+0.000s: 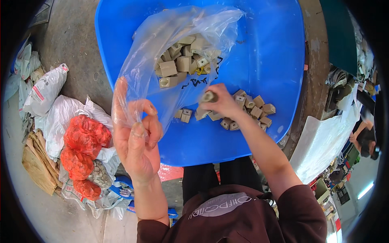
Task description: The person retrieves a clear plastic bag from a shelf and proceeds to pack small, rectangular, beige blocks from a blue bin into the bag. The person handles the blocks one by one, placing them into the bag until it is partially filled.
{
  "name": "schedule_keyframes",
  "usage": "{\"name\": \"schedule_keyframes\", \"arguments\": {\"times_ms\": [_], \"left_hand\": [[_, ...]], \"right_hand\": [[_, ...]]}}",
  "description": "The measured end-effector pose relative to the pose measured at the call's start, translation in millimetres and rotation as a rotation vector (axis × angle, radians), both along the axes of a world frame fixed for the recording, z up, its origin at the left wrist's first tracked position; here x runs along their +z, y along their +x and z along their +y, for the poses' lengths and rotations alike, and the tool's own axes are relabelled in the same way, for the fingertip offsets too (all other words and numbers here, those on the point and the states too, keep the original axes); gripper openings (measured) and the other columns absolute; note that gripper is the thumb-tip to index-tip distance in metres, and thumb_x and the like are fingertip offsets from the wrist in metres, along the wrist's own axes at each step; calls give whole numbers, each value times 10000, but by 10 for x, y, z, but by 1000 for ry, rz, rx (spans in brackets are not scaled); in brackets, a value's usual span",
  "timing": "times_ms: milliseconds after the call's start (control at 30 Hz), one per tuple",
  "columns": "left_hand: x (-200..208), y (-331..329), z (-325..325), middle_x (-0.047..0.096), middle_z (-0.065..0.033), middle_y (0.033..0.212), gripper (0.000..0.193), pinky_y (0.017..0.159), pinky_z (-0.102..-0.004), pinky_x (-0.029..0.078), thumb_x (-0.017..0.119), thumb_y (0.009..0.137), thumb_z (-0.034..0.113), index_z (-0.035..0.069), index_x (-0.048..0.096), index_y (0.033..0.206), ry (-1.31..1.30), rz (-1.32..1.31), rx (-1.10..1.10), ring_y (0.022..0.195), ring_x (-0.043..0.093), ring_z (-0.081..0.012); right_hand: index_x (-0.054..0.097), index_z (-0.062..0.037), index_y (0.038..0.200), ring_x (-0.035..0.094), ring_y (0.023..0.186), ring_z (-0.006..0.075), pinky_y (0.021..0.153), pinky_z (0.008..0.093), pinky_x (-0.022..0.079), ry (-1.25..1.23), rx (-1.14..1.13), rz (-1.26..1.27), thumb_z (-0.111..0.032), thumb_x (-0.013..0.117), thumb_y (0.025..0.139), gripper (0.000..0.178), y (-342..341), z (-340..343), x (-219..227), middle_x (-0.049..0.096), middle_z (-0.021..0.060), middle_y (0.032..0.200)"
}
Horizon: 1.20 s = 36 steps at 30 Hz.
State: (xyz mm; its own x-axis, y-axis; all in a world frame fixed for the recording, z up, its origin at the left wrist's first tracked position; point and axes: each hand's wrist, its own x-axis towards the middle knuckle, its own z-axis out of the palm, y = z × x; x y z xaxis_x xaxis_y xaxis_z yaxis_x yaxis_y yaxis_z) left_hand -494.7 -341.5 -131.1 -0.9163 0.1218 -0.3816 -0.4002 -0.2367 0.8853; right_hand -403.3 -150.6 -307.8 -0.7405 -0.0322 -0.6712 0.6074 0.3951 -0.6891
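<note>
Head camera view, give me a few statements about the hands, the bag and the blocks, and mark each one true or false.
1. The left hand holds up a clear plastic bag. True.
2. The bag is empty. False: tan blocks in the bag show through it.
3. The right hand grips a tan block over the blue tray. True.
4. The loose blocks lie on the floor. False: they lie on the blue tray.
5. The red mesh sacks are at the person's right. False: they are at the left.
</note>
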Motion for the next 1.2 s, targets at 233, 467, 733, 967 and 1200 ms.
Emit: {"name": "schedule_keyframes", "arguments": {"times_ms": [233, 467, 733, 967, 1200], "left_hand": [[29, -37, 16, 504, -97, 905, 756, 437, -166, 243, 581, 821, 244, -15, 201, 1421, -14, 10, -35, 487, 352, -34], [66, -92, 61, 502, -110, 955, 764, 450, -182, 245, 569, 831, 231, -4, 161, 1432, 28, 27, -4, 506, 350, -44], [11, -102, -6, 451, -148, 1012, 729, 468, -191, 264, 475, 889, 227, 30, 52, 1450, 85, 95, -107, 509, 332, -65], [-6, -82, 10, 499, -135, 934, 820, 424, -172, 244, 587, 807, 250, 15, 125, 1442, 14, 37, 9, 459, 350, -51], [-29, -72, 13, 502, -139, 946, 817, 421, -171, 244, 577, 806, 246, 20, 121, 1444, 16, 32, 10, 455, 352, -52]], "right_hand": [[560, -79, 1094, 530, 980, 165, 811, 294, 461, -522, -464, 35, -158, 703, 760, 372, -547, 321, 1017, 474, 91, 1192], [558, -37, 1109, 573, 841, 129, 732, 261, 480, -150, 8, 468, -138, 674, 803, 343, -989, 46, 1234, 583, 72, 991], [529, -152, 1113, 564, 916, 298, 711, 368, 504, 497, 444, 425, -148, 666, 760, 379, -29, -344, -91, 536, 96, 1070], [525, -177, 1118, 538, 1018, 329, 786, 425, 481, 221, 453, 361, -124, 514, 834, 289, -185, -879, -294, 512, 119, 1155], [513, -111, 1153, 566, 978, 298, 782, 408, 488, 152, 479, 200, -166, 559, 808, 352, -274, -917, -411, 560, 138, 1092]]}}
